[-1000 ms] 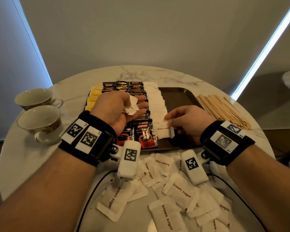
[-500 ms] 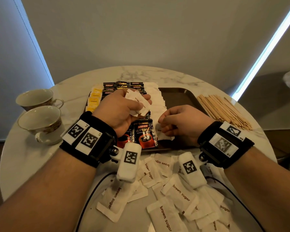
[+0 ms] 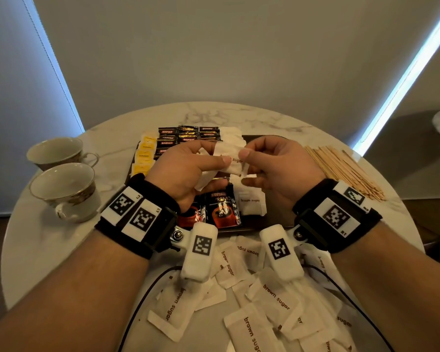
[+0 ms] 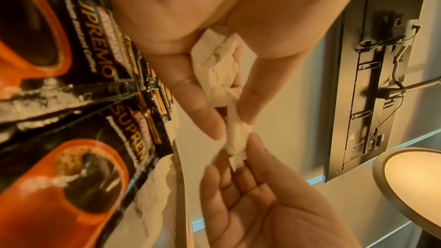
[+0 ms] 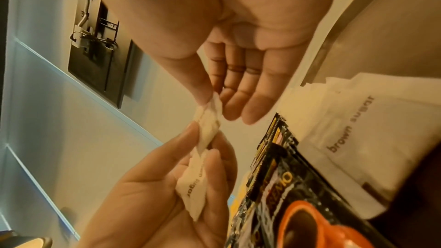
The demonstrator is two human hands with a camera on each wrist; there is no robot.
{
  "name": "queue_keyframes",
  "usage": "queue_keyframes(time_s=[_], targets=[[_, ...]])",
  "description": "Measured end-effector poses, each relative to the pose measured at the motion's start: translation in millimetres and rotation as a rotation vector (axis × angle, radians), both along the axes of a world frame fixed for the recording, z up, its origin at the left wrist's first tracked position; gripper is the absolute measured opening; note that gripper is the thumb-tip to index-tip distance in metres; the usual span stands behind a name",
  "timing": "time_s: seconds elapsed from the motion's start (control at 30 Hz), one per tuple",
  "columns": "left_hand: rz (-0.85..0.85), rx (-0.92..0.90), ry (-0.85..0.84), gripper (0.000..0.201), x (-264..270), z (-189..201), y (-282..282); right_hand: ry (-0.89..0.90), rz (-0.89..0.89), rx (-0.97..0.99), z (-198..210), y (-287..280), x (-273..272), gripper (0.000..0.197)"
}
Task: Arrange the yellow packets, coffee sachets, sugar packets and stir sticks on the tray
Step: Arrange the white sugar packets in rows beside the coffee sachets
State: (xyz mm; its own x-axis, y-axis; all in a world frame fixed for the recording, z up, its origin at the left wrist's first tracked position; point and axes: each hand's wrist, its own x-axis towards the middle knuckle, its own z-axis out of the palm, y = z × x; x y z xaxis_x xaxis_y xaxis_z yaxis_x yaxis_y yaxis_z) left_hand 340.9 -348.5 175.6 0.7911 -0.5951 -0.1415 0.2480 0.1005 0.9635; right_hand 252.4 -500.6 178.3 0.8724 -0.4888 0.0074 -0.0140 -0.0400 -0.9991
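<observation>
Both hands are up over the middle of the head view, sharing one brown sugar packet (image 3: 230, 161). The left hand (image 3: 186, 174) has its fingers curled around a small bunch of packets and pinches the top one between thumb and forefinger. The right hand (image 3: 277, 168) pinches the other end of that same packet with thumb and forefinger, its other fingers loosely spread.

Right under the hands sits the dark tray (image 3: 269, 143): yellow packets (image 3: 144, 158) in a column on its left side, then rows of coffee sachets (image 3: 221, 207), then a column of sugar packets (image 3: 250, 201) running down the center. The right part of the tray is bare.

A pile of loose sugar packets (image 3: 277, 298) is scattered on the marble table (image 3: 239, 115) at the bottom of the frame. The stir sticks (image 3: 346, 168) lie in a heap on the table at right, off the tray. Two teacups (image 3: 64, 189) sit at the left.
</observation>
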Motion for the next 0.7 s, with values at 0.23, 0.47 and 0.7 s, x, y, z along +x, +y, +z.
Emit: queue_keyframes(time_s=[0.23, 0.47, 0.7], targets=[[0.061, 0.02, 0.044, 0.007, -3, 3, -1, -0.015, -0.006, -0.063, -4, -3, -1, 0.007], [0.116, 0.045, 0.081, 0.002, -5, 6, -3, 0.119, -0.035, -0.138, -7, -12, -19, 0.005], [0.155, -0.107, 0.103, 0.032, 3, 7, 0, 0.455, -0.007, -0.133, -23, -26, -34, 0.008]])
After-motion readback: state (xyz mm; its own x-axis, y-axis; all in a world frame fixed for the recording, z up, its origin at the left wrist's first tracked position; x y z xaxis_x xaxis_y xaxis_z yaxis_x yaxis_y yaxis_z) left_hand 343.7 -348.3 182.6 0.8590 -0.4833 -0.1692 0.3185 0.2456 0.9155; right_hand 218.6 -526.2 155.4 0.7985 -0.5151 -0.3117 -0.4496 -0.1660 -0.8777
